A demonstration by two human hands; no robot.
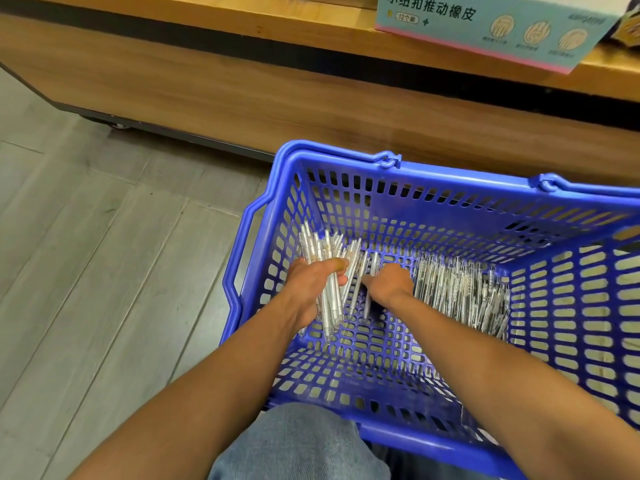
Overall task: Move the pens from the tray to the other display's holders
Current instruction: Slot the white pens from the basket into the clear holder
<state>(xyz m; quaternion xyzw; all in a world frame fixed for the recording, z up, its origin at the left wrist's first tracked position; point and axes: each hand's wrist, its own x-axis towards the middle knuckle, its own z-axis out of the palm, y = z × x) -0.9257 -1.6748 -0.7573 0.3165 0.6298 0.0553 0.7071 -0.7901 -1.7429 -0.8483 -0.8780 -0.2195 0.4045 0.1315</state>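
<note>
A blue plastic basket (346, 188) stands on the floor and holds many clear pens. My left hand (311, 282) grips a bundle of clear pens (329, 306) at the basket's left end, their tips fanning out above and below my fist. My right hand (389, 284) reaches down among a few loose pens (360, 271) in the middle of the basket floor, its fingers curled over them. A larger heap of clear pens (464, 292) lies to the right of that hand.
A wooden display counter (242, 81) with a dark base runs behind the basket. On its top sits a light blue and pink carton (485, 26) printed with text. Grey wood-look floor (86, 271) spreads to the left. My knee in jeans (298, 441) is below the basket.
</note>
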